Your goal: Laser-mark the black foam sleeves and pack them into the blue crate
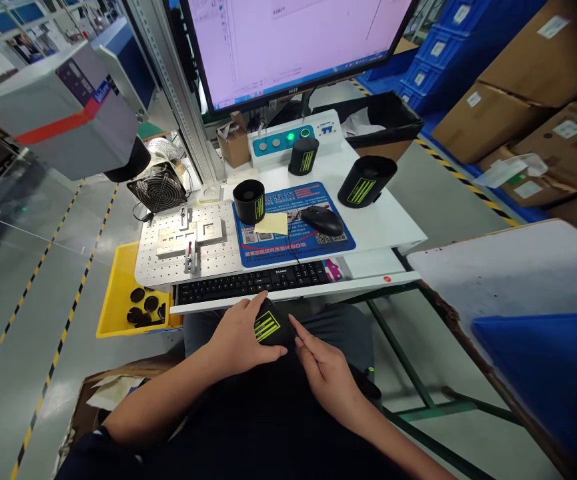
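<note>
My left hand (241, 337) is wrapped round a black cylinder (271, 323) with a yellow-green striped label, held above my lap in front of the keyboard drawer. Close against the cylinder's right end is my right hand (325, 373), thumb and forefinger pinched together; whatever lies between them is too small to make out. Similar labelled pieces stand on the bench: a hollow black cylinder (249, 202) on the blue mouse pad (293, 250), a smaller one (303, 157) by the control box, and a larger oval one (367, 182) at the right.
A metal fixture plate (163, 267) sits under the laser head (78, 113) at the left. Below it, a yellow bin (118, 293) holds several black discs. A mouse (321, 220), keyboard (238, 283) and monitor (293, 47) are ahead. Cardboard boxes (508, 127) are stacked at the right.
</note>
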A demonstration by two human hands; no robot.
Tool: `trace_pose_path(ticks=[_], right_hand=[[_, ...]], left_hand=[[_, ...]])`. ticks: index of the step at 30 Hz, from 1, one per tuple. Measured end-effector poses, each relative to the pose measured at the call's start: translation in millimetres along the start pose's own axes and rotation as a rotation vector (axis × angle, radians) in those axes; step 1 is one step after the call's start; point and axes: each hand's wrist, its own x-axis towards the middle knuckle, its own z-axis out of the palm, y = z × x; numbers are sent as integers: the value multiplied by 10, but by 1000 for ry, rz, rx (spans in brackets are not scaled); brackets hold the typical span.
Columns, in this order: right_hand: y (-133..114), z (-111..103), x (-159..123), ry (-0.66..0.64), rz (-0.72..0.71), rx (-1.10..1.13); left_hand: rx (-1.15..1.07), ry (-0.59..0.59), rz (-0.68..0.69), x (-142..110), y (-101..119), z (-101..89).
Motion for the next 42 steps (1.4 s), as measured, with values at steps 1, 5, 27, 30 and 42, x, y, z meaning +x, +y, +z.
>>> trace_pose_path(ticks=[1, 5, 27, 30, 42], right_hand=[[-16, 0, 17, 37, -4, 14], [-39, -17, 62, 140, -6, 43], [182, -332, 182, 485, 141, 253], [199, -298, 176, 485, 143, 286], [145, -144, 80, 249, 220, 252]], left_hand=[[6, 12, 7, 28, 32, -24], [38, 21, 41, 151, 152, -105], [-21, 234, 122, 821, 198, -400], [-122, 442, 156, 1156, 57, -545], [-334, 692, 202, 1483, -467, -405]])
